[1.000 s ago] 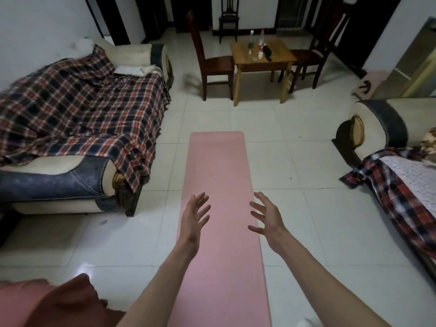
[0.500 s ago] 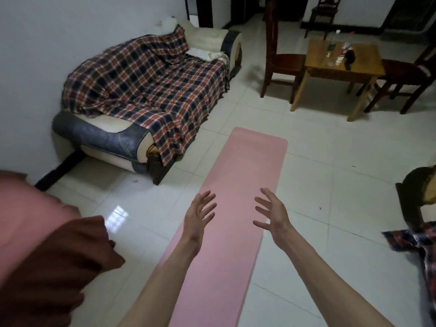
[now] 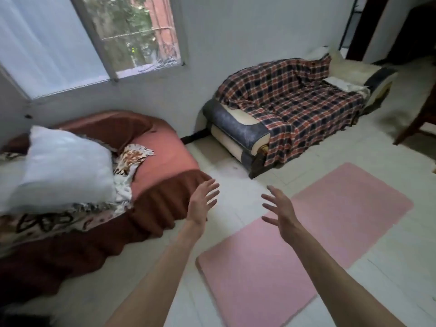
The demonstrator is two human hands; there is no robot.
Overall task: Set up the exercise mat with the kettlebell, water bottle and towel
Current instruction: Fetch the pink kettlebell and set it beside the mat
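Mat (image 3: pixel 304 234) flat on the tiled floor (image 3: pixel 236 171), running diagonally from lower centre up to the right, nothing on it. Left hand (image 3: pixel 200 205) raised above the floor just left of the mat, fingers straight and spread, holding nothing. Right hand (image 3: pixel 282 214) raised over the mat's left edge, fingers spread wide and slightly bent, likewise empty and touching nothing. Both forearms bare, reaching up from the bottom edge.

Compared with half a second ago: view swung left, mat now angled off to the right, table and chairs gone from sight, window and pink-covered bed come in; hands in much the same open pose.

Bed (image 3: pixel 162 152) at left under a pink and brown cover, white pillow (image 3: pixel 63 166) and patterned cloth on it. Sofa (image 3: pixel 238 131) against the wall beyond the mat, draped in a plaid blanket (image 3: pixel 302 100). Window (image 3: pixel 132 31) above the bed, white curtain at its left
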